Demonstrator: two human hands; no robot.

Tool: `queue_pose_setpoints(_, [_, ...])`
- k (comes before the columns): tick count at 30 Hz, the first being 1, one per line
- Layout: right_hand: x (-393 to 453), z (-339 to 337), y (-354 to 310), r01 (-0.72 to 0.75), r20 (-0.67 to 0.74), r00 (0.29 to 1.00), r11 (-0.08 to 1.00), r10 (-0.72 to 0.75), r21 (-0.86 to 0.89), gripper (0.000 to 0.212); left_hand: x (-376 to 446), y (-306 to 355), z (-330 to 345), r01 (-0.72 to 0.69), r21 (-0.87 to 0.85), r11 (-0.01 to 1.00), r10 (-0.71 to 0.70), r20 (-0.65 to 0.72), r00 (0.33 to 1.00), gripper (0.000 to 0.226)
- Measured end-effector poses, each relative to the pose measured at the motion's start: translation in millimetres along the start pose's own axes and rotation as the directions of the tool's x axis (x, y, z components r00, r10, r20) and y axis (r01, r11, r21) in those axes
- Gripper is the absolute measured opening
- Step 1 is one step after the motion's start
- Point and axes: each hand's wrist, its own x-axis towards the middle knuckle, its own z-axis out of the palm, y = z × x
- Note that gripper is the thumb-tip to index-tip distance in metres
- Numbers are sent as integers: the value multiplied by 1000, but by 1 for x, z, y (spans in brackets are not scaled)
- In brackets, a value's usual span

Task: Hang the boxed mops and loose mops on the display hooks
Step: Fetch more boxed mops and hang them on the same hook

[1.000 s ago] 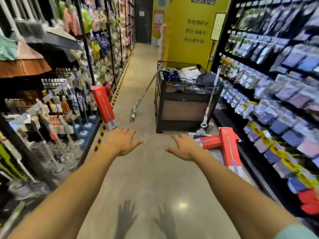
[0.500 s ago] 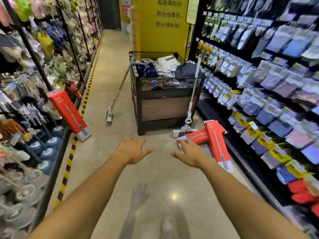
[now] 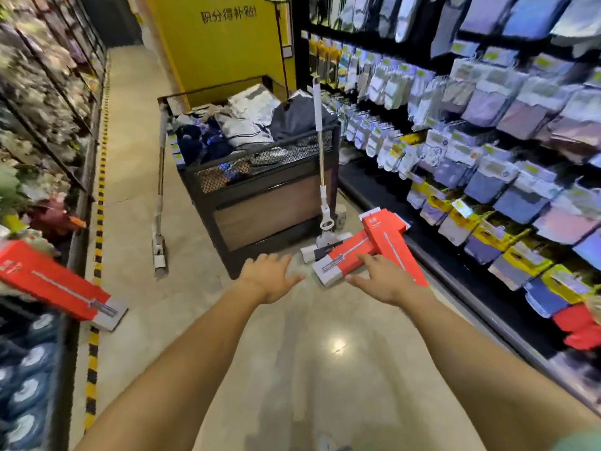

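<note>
head view shows nothing hung yet: my left hand [image 3: 270,276] and right hand [image 3: 380,279] reach out spread and empty toward two boxed mops [image 3: 367,249] on the floor, two loose mops [image 3: 322,177] leaning on the cart [image 3: 260,203].

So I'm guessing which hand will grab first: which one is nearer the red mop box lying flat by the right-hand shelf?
Right. The right hand reaches over the near end of the red mop box; the left hand is off to its left, above bare floor.
</note>
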Motion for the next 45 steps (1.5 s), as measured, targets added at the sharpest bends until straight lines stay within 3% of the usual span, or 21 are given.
queue_pose_setpoints(11, [105, -47, 72, -171, 6, 985, 985, 171, 30, 76, 189, 39, -41, -194, 41, 980, 193, 23, 981, 78])
queue_pose_setpoints(20, [200, -107, 124, -336, 28, 942, 942, 335, 3, 77, 347, 79, -83, -345, -30, 938, 346, 11, 938, 74])
queue_pose_setpoints(31, [319, -151, 193, -376, 70, 924, 927, 375, 1, 84, 477, 102, -101, -322, -183, 929, 345, 106, 933, 81])
queue_pose_setpoints(45, [472, -189, 327, -203, 225, 953, 979, 202, -20, 83, 606, 182, -105, -111, -250, 962, 174, 246, 954, 85])
